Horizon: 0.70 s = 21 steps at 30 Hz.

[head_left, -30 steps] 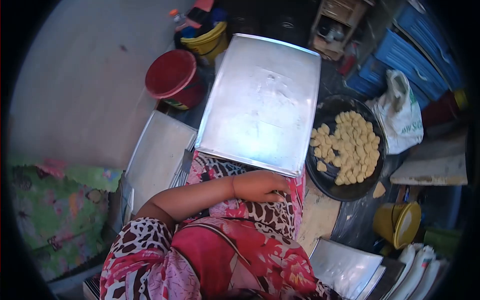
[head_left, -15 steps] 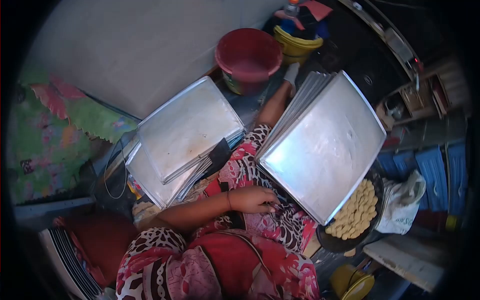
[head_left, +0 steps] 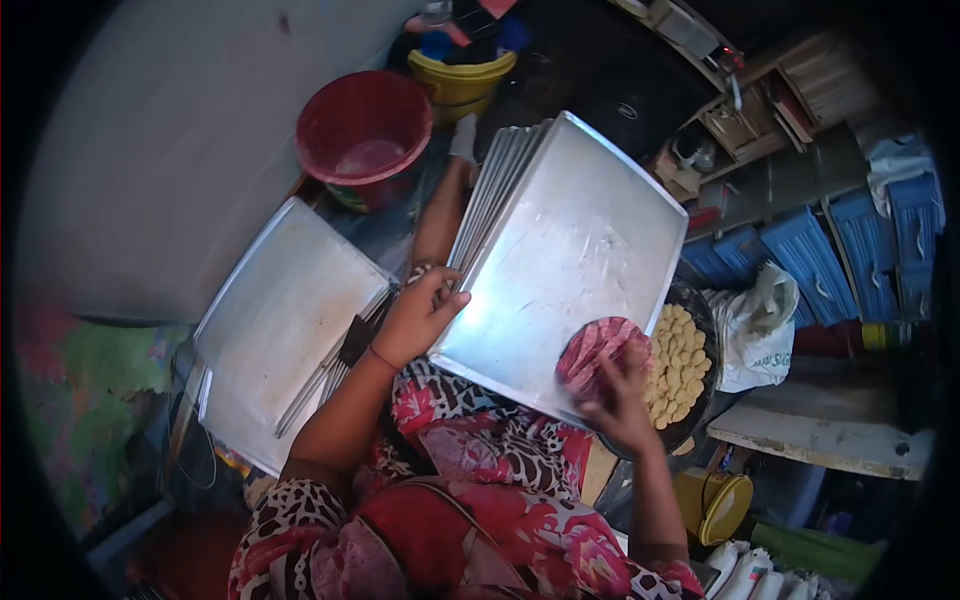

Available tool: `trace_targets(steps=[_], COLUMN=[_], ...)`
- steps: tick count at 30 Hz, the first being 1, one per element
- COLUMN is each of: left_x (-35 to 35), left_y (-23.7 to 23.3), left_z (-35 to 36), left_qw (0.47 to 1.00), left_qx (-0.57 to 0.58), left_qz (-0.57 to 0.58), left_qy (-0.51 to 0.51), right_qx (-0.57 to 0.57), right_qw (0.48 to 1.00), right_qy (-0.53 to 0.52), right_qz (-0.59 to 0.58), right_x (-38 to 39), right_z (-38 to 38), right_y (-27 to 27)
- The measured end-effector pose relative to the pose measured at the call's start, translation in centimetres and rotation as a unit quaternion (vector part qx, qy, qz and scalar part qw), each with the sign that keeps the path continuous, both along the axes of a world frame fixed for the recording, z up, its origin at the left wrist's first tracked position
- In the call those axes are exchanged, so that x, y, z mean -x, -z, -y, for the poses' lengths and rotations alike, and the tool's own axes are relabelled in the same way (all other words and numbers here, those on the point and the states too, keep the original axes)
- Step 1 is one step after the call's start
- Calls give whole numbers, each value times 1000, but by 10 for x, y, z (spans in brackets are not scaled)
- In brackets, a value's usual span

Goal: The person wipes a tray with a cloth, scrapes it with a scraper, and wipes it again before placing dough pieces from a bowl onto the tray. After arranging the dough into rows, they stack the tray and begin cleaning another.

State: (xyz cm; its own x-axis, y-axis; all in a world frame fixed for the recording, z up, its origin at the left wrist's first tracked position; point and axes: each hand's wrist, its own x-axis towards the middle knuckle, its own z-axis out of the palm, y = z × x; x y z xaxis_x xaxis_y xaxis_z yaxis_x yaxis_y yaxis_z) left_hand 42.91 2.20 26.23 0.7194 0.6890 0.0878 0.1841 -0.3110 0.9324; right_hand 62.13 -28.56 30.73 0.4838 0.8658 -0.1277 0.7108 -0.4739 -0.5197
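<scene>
Cloth (head_left: 580,362) on metal tray (head_left: 580,240)
Left hand (head_left: 415,322) at the tray's left edge, pinch unclear; right hand (head_left: 626,408) touches the cloth, fingers spread.

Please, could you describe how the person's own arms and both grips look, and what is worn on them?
The left sleeve is short, with dark brown spots on white and some pink. A thin reddish cord circles the left wrist. The right sleeve, partly visible, is also patterned. Left grip and right grip show no gloves.
</scene>
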Motion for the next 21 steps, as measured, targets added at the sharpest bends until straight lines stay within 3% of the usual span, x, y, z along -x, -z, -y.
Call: trace_targets(steps=[1,2,4,6,8,10,12,13,14,15,16,17,18,19,20,21], left_x=[-6,-11,-15,-13,-11,-8,-3,-2,-4,-12,-3,-5,-6,-9,-11,-12], left_y=[5,11,24,38,44,45,53,49,42,34,41,36,29,28,26,25], left_z=[3,6,9,10,12,5,4,8,9,11,1,3,4,2,2,4], left_qw=[1000,999,999,993,990,961,973,920,841,889,960,977,989,989,979,965], left_qx=[-13,-25,8,102,118,250,213,361,499,416,262,201,138,134,192,250], left_qz=[-9,-20,-27,19,49,101,81,147,207,188,96,59,22,21,49,75], left_qy=[-5,-12,-29,-57,-51,-69,-31,-30,-26,-30,35,39,43,55,44,33], right_qx=[110,110,64,-20,-81,-147,-169,-186,-218,-266,-278,-217,-206,-251,-300,-205], right_qw=[981,981,979,951,923,902,890,878,870,879,888,931,935,925,931,957], right_qy=[-37,-31,-116,-286,-362,-396,-410,-422,-413,-367,-313,-279,-257,-205,-117,-40], right_qz=[156,159,157,119,101,85,106,127,157,150,190,92,130,199,172,202], right_x=[7,9,13,41,64,61,40,27,10,-7,-26,-55,-89,-126,-163,-206], right_z=[-14,-18,-28,-50,-90,-136,-181,-200,-218,-234,-254,-277,-295,-310,-326,-336], right_y=[15,25,35,32,31,33,33,32,34,41,37,35,25,28,27,12])
